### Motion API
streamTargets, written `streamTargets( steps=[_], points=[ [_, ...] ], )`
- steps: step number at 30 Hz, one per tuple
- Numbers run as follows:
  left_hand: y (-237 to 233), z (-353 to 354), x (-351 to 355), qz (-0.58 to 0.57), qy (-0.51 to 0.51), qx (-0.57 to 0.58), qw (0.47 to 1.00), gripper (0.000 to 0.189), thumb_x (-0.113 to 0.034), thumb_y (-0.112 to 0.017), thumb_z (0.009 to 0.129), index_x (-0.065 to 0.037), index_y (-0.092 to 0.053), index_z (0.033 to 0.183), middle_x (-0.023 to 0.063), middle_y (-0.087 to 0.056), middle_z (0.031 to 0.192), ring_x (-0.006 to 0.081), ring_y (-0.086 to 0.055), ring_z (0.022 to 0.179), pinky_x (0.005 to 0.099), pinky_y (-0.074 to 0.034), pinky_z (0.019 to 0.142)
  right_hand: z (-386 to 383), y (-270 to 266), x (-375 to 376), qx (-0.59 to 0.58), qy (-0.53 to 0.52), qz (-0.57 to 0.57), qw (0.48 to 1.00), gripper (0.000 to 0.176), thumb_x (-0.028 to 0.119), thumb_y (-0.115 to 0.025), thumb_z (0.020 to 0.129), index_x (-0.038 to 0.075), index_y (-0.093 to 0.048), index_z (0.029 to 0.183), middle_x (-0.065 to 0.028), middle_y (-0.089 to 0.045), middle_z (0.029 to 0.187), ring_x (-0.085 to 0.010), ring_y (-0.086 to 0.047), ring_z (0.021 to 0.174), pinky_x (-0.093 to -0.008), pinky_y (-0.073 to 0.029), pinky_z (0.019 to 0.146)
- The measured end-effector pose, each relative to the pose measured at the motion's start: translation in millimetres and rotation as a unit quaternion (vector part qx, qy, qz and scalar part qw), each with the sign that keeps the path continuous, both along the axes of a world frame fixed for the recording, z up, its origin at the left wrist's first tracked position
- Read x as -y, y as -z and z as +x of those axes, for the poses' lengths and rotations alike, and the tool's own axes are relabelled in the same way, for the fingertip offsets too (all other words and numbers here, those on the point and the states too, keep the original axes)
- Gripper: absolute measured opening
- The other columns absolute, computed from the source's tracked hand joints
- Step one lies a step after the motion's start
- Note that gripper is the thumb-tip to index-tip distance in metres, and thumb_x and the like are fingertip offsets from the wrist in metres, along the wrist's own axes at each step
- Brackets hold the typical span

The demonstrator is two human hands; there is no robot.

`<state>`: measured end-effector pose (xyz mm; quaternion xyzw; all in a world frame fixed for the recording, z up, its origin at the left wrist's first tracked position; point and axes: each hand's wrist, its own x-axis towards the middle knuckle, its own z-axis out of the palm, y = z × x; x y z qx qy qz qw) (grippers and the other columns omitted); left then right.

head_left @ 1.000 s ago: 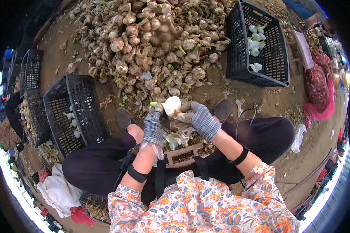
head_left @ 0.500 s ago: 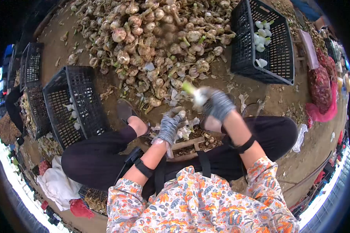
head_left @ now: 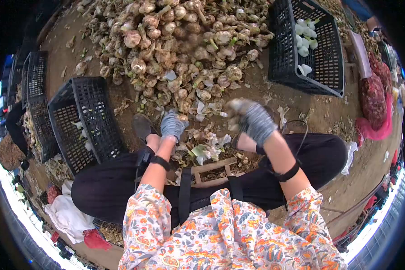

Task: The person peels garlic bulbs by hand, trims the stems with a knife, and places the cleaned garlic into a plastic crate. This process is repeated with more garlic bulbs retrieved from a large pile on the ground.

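Note:
My left hand [head_left: 173,125], in a grey glove, is at the front edge of a heap of garlic bulbs [head_left: 166,67]. Its fingers curl over a brownish garlic bulb [head_left: 183,118], which they partly hide. My right hand [head_left: 253,120], gloved too, hangs over the ground right of the heap's front edge, near my right foot. Motion smears its fingers, and no white garlic shows in it. Between my feet lie pale peeled skins and leaves [head_left: 207,152].
A black crate [head_left: 317,74] at the upper right holds several white peeled garlic bulbs [head_left: 305,38]. Another black crate [head_left: 96,112] stands on the left with a few more. A wooden frame [head_left: 216,171] lies between my legs. A red net sack [head_left: 375,103] rests at far right.
My left hand has moved left and forward from the skins to the heap's edge. The white garlic with a green stem no longer shows in my right hand, which remains in nearly the same place.

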<state>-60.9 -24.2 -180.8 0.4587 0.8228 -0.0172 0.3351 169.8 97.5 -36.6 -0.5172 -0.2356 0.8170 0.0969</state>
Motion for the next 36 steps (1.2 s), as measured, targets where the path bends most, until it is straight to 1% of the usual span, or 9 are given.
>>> streamTargets(
  steps=[4, 7, 10, 14, 19, 22, 30, 33, 36],
  points=[
    [-29.6, 11.9, 5.6, 0.189, -0.242, 0.358, 0.882, 0.067, -0.017, -0.078, 0.059, -0.001, -0.045, 0.115, 0.0118, -0.055, 0.109, 0.0226, -0.055, 0.094, 0.0342, -0.044, 0.085, -21.8, 8.2, 30.3, 0.009, -0.311, 0.002, 0.95, 0.024, 0.023, -0.06, 0.08, 0.002, -0.057, 0.092, -0.0079, -0.058, 0.076, -0.015, -0.058, 0.058, -0.0275, -0.047, 0.045],
    [-133.5, 38.9, -11.2, 0.369, -0.206, 0.448, 0.788, 0.079, -0.023, -0.08, 0.061, -0.002, -0.038, 0.124, 0.0123, -0.048, 0.116, 0.0213, -0.045, 0.109, 0.0337, -0.037, 0.094, -29.4, 3.0, 47.0, -0.033, -0.108, -0.045, 0.993, 0.031, 0.029, -0.061, 0.08, 0.004, -0.054, 0.098, -0.0089, -0.057, 0.082, -0.0164, -0.057, 0.061, -0.0286, -0.049, 0.048],
    [-169.5, 45.1, -5.6, 0.383, -0.111, 0.385, 0.833, 0.081, -0.023, -0.079, 0.062, -0.003, -0.036, 0.127, 0.01, -0.044, 0.123, 0.022, -0.04, 0.116, 0.0345, -0.033, 0.099, -31.8, 5.9, 50.5, -0.084, 0.088, -0.051, 0.991, 0.042, 0.041, -0.063, 0.077, 0.006, -0.053, 0.099, -0.0074, -0.057, 0.085, -0.017, -0.056, 0.06, -0.0282, -0.051, 0.051],
    [-166.0, 52.1, 2.3, 0.432, -0.069, 0.367, 0.821, 0.079, -0.015, -0.08, 0.061, -0.004, -0.037, 0.126, 0.0082, -0.044, 0.122, 0.0191, -0.044, 0.112, 0.0332, -0.037, 0.096, -24.4, 9.8, 39.0, -0.18, 0.112, -0.101, 0.972, 0.049, 0.047, -0.064, 0.074, 0.005, -0.055, 0.098, -0.0054, -0.058, 0.084, -0.0167, -0.058, 0.067, -0.031, -0.053, 0.057],
    [-162.3, 63.0, 9.0, 0.387, -0.094, 0.431, 0.81, 0.077, -0.009, -0.08, 0.059, -0.005, -0.038, 0.124, 0.0093, -0.044, 0.122, 0.0192, -0.044, 0.113, 0.0319, -0.038, 0.095, -27.6, 8.2, 46.9, -0.168, 0.136, -0.052, 0.975, 0.043, 0.037, -0.062, 0.08, 0.001, -0.054, 0.103, -0.0079, -0.059, 0.086, -0.0186, -0.058, 0.075, -0.0304, -0.05, 0.063],
    [-156.9, 64.1, 9.2, 0.377, -0.158, 0.527, 0.745, 0.075, -0.011, -0.08, 0.061, -0.006, -0.038, 0.123, 0.008, -0.047, 0.119, 0.0187, -0.048, 0.109, 0.0337, -0.041, 0.093, -16.2, 19.6, 38.8, -0.005, -0.075, 0.283, 0.956, 0.029, 0.024, -0.06, 0.083, -0.004, -0.057, 0.093, -0.0088, -0.057, 0.079, -0.013, -0.054, 0.07, -0.027, -0.045, 0.059],
    [-152.3, 59.8, 12.4, 0.4, -0.135, 0.444, 0.791, 0.076, -0.021, -0.081, 0.06, -0.005, -0.04, 0.121, 0.0076, -0.048, 0.117, 0.0186, -0.048, 0.108, 0.0332, -0.039, 0.094, -18.5, -9.3, 34.6, 0.025, -0.102, 0.352, 0.93, 0.029, 0.016, -0.065, 0.077, -0.005, -0.057, 0.096, -0.0101, -0.062, 0.084, -0.0139, -0.054, 0.076, -0.0288, -0.045, 0.071],
    [-152.0, 56.7, 14.1, 0.331, -0.196, 0.561, 0.733, 0.073, -0.012, -0.078, 0.063, -0.005, -0.038, 0.124, 0.0079, -0.046, 0.12, 0.0176, -0.046, 0.109, 0.0315, -0.037, 0.094, -16.5, -14.4, 32.2, -0.014, -0.084, 0.313, 0.946, 0.029, 0.013, -0.065, 0.076, -0.003, -0.057, 0.099, -0.0102, -0.062, 0.084, -0.0134, -0.055, 0.078, -0.0283, -0.045, 0.072],
    [-160.4, 52.6, 13.3, 0.192, -0.321, 0.671, 0.641, 0.064, -0.029, -0.073, 0.068, -0.005, -0.044, 0.119, 0.0073, -0.051, 0.114, 0.0177, -0.052, 0.102, 0.0312, -0.043, 0.089, -15.9, -18.1, 27.8, -0.008, -0.123, 0.393, 0.911, 0.028, 0.01, -0.062, 0.076, -0.002, -0.057, 0.101, -0.009, -0.062, 0.084, -0.014, -0.056, 0.079, -0.0282, -0.045, 0.074]
  ],
)
